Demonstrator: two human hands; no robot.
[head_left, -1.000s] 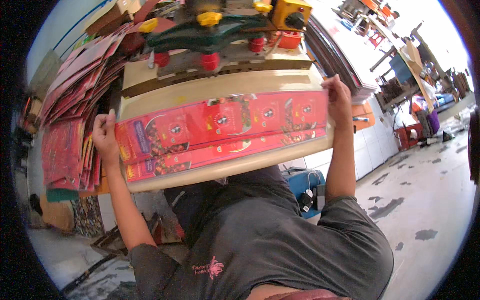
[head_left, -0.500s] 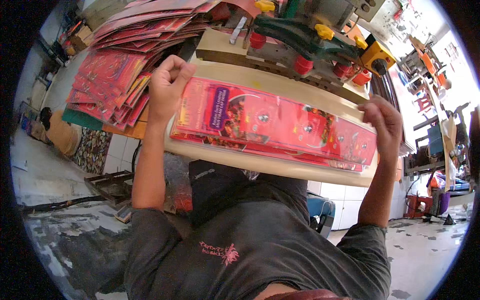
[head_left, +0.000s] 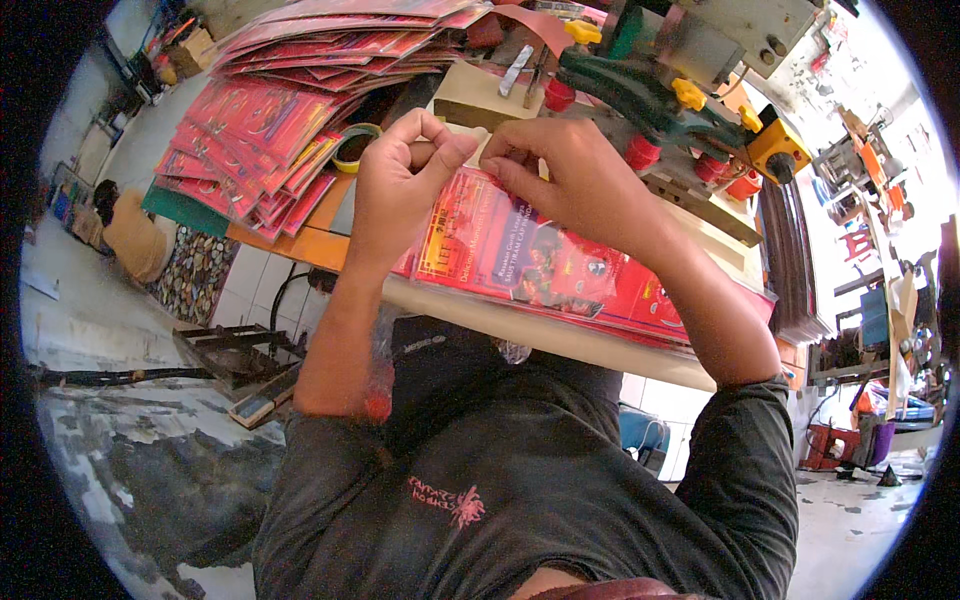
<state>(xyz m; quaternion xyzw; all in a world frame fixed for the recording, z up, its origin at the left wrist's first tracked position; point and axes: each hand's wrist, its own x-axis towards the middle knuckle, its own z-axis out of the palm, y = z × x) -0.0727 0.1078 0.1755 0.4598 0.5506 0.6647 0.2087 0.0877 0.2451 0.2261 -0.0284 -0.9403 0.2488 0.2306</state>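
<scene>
Your left hand [head_left: 400,185] is curled into a loose fist at the upper left corner of the red pack [head_left: 545,255], thumb and fingers pinched on its edge. Your right hand [head_left: 575,175] sits just beside it, fingertips pinched on the same top edge, so both hands nearly touch. Half a second ago they were well apart, one at each end of the pack; now they have come together at its left end, and the pack's right end lies free on the bench [head_left: 560,335].

The pack is a long flat stack of red printed sheets in a clear wrapper, lying across the pale bench top in front of your chest, tilted down to the right. A bit of clear plastic [head_left: 385,350] hangs below the bench edge by your left forearm.

Behind your left hand lies a roll of yellow tape [head_left: 352,147]. Further left a fanned pile of red sheets [head_left: 270,110] covers the bench. Behind your right hand stands a green machine [head_left: 660,95] with yellow and red knobs.
</scene>
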